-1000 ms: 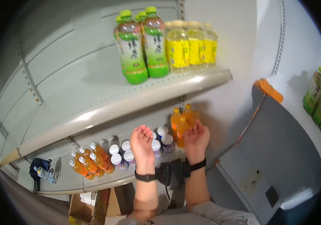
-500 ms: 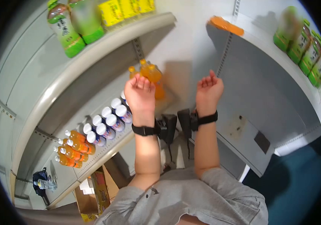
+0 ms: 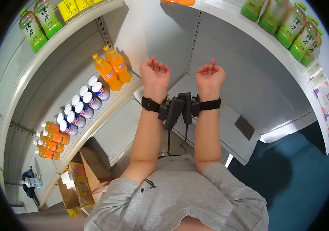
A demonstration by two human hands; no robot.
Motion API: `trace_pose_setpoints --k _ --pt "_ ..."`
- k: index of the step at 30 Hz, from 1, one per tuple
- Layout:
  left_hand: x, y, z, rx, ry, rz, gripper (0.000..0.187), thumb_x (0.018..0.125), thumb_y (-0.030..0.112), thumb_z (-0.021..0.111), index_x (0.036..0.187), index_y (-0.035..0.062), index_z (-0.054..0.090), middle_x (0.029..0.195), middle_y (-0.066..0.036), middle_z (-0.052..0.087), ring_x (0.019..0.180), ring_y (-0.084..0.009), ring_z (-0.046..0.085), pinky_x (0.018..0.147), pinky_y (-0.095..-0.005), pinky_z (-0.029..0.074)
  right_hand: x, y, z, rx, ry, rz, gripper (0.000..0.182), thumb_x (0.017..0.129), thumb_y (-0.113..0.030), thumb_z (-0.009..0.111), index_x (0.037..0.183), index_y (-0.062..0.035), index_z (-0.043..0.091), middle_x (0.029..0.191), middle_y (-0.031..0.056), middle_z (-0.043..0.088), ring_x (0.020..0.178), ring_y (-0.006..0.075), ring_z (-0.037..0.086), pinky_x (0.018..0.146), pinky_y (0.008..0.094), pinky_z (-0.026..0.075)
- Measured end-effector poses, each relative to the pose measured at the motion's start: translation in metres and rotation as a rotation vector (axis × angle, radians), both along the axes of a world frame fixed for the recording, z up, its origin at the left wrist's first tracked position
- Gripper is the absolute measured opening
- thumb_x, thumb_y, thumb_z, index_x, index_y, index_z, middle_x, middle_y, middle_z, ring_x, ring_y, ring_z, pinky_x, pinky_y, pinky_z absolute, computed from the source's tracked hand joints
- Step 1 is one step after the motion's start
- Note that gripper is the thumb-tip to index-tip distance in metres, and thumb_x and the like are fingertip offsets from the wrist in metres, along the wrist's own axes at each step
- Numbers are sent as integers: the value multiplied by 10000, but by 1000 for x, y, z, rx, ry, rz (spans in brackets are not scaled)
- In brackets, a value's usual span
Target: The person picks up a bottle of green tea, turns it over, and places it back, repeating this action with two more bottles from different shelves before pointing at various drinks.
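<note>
My left hand [image 3: 155, 75] is held up palm-forward with its fingers loosely bent, and nothing lies in the palm. Beside it, a short gap to the right, my right hand [image 3: 211, 78] has the same pose and is also bare. Each wrist wears a black strap, with a black wired device on the left wrist [image 3: 174, 111] and another on the right wrist [image 3: 187, 107]. The two devices meet or overlap between the forearms. Nearest my left hand are several orange soda bottles [image 3: 112, 69] standing on the left shelf.
White-lidded cans [image 3: 83, 107] and orange-labelled drink bottles [image 3: 53, 140] line the lower left shelf [image 3: 106, 109]. Green tea bottles [image 3: 37, 27] stand above, with more tea bottles [image 3: 303, 38] on the right shelf [image 3: 249, 29]. Tissue packs [image 3: 324, 96] sit at far right. An open cardboard box [image 3: 93, 169] stands below.
The view has swung, so the shelves and bottles now sit further left and higher. My hands have come closer together, and the wrist devices, earlier apart, now meet or overlap.
</note>
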State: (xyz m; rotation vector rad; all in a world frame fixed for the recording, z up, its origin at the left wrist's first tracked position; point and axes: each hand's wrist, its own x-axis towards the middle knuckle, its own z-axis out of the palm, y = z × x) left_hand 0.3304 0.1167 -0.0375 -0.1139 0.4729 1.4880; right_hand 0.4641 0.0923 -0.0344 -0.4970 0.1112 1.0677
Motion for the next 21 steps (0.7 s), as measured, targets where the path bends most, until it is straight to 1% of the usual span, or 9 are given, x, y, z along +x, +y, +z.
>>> trace_pose_setpoints --k 3,5,8,10,12,14,17,20,21 --pt "29 -13 9 -11 -12 1 93 737 113 442 811 75 485 651 8 413 572 -108 394 574 -257 367 23 -10 3 42 -11 -3 211 740 -130 389 866 -19 518 657 19 404 581 122 392 522 253 363" --pt "45 -17 6 14 -7 -7 88 742 105 448 816 75 484 641 14 409 565 -105 390 584 -265 361 38 -21 11 42 -65 -72 201 747 -140 400 860 -24 518 645 14 407 574 117 387 523 246 354" --pt "71 -24 4 62 -23 -34 73 737 102 469 804 79 487 607 21 392 546 -102 374 576 -266 352 62 -32 9 91 -150 -71 192 755 -155 410 851 -31 522 619 4 404 573 111 387 531 239 348" --pt "88 -30 -1 80 -26 -41 66 730 106 478 790 80 485 589 24 385 542 -100 377 572 -259 351 78 -41 4 73 -115 -112 184 765 -165 414 842 -37 522 596 -5 400 572 107 389 540 238 347" --pt "102 -42 -2 102 -36 -69 61 734 115 474 783 80 485 591 26 387 544 -100 383 575 -259 354 86 -58 8 20 -158 -166 181 771 -160 409 840 -36 522 600 -3 413 576 105 395 553 239 349" --pt "117 -52 -2 2 -23 -64 65 738 131 474 777 81 486 590 29 395 549 -100 393 580 -259 359 95 -71 9 55 -197 -196 178 759 -149 419 845 -28 518 612 7 420 579 117 399 554 248 355" --pt "132 -63 12 64 -35 -113 117 746 163 471 816 70 486 632 11 404 579 -103 389 585 -264 360 102 -90 28 96 -266 -212 182 754 -140 426 854 -15 513 626 19 431 590 130 411 561 258 368" --pt "142 -68 35 207 -58 -137 73 747 134 469 791 77 482 588 25 412 563 -98 408 587 -268 365 105 -109 53 141 -334 -230 191 765 -146 422 860 -8 512 628 21 438 599 132 422 573 261 376" --pt "145 -68 40 210 -59 -149 73 747 134 469 791 77 482 588 25 412 563 -98 408 587 -268 365 106 -112 58 165 -365 -248 194 769 -149 419 862 -5 511 628 22 439 602 133 424 579 262 378"
